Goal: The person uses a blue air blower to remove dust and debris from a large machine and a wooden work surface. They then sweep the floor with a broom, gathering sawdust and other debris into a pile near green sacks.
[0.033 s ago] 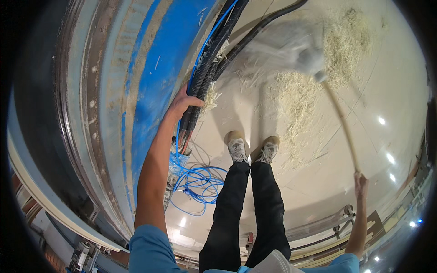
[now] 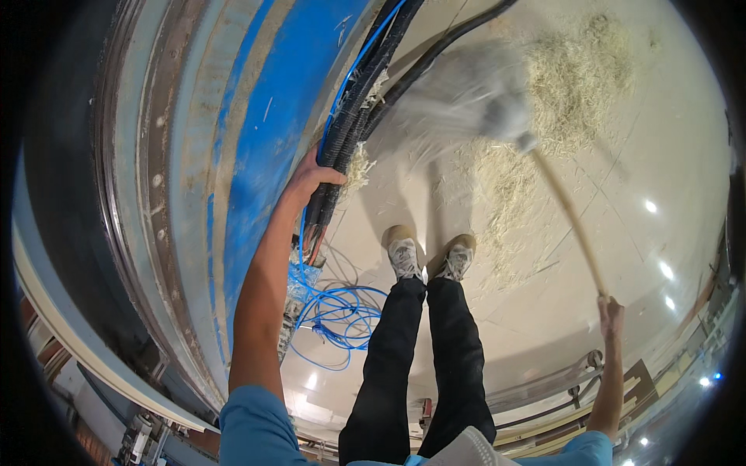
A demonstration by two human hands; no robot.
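At the far left runs one large curved machine body (image 2: pixel 256 116), grey with a broad blue band. Against its edge hangs one bundle of black corrugated cables (image 2: pixel 353 116) with a thin blue wire running along it. The left hand (image 2: pixel 311 180) is wrapped around this bundle, fingers curled shut on it. Below the hand, one loose coil of blue wire (image 2: pixel 338 314) lies on the pale floor (image 2: pixel 622 256). Two grey shoes (image 2: pixel 427 256) stand side by side in the middle. Right of them, one broom (image 2: pixel 482 97), its head blurred, sits in a spread of pale straw-like shavings (image 2: pixel 567 78), well apart from the left hand. Its wooden handle slants down to the right hand (image 2: pixel 611 312), which is closed around the end.
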